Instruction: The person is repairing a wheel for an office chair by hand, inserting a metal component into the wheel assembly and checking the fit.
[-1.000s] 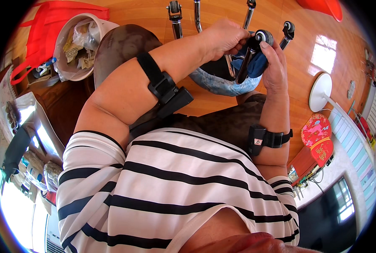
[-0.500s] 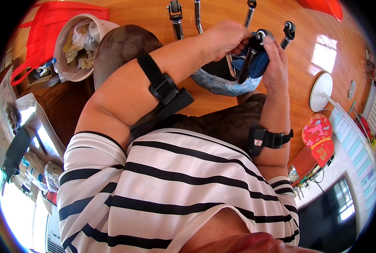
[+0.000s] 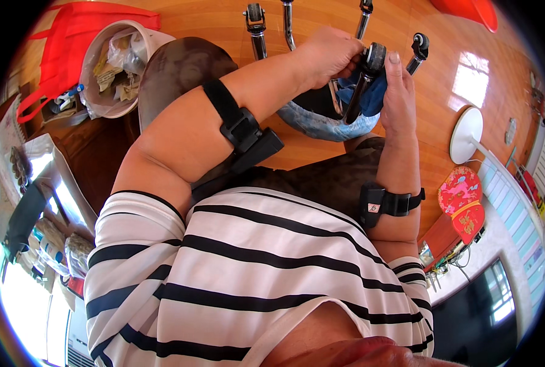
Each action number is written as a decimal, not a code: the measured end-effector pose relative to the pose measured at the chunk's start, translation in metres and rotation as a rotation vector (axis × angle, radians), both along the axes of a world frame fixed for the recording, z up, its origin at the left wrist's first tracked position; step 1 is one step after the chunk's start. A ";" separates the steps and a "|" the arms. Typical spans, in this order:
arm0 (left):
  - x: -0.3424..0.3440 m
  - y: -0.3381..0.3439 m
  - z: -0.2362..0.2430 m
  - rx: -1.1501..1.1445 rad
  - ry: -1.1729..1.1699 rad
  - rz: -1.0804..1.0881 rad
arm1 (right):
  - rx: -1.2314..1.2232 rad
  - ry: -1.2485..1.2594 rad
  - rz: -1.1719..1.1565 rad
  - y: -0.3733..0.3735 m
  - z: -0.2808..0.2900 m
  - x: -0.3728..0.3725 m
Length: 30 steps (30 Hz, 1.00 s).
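Note:
A stool with chrome legs and caster wheels stands upside down before me, its light-blue patterned seat rim (image 3: 321,124) low on the floor. The nearest leg ends in a black caster wheel (image 3: 375,56). My left hand (image 3: 330,58) is closed at the left side of this caster, fingertips pinched; what lies between them is hidden. My right hand (image 3: 399,101) is open just right of the wheel, thumb and fingers stretched upward. Dark-blue cloth (image 3: 374,96) hangs behind the leg, between both hands; I cannot tell whether either hand grips it.
More casters stand up around the stool, one at the far left (image 3: 255,18) and one at the right (image 3: 419,44). A lined waste bin (image 3: 148,37) and a red bag (image 3: 61,43) are at the left. A white round base (image 3: 466,134) stands at the right.
The near caster has swivelled, turning its tread toward me where its hub face showed before. My right thumb has come off the wheel. My left hand stays beside it.

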<state>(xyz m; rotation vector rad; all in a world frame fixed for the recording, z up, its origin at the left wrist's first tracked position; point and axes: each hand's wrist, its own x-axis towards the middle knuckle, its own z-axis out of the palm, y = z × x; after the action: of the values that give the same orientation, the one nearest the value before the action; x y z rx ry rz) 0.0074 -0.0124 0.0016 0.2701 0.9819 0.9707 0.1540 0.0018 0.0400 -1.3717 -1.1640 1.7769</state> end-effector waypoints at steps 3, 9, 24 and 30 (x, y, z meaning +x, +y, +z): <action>0.002 0.000 -0.001 0.046 -0.002 0.021 | -0.009 -0.050 -0.003 0.001 -0.003 0.000; -0.001 0.003 0.001 0.048 0.025 0.018 | 0.102 -0.062 0.076 0.002 -0.005 0.005; 0.001 0.003 -0.004 0.122 0.126 -0.043 | 0.040 -0.030 0.072 0.002 -0.012 0.016; 0.000 0.005 -0.005 0.182 0.146 -0.092 | 0.087 -0.063 0.149 0.001 -0.014 0.017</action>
<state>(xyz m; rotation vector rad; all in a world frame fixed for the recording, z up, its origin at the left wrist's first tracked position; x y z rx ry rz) 0.0070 -0.0077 -0.0030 0.5408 1.0056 0.9670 0.1709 0.0033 0.0262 -1.3288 -1.3936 1.7725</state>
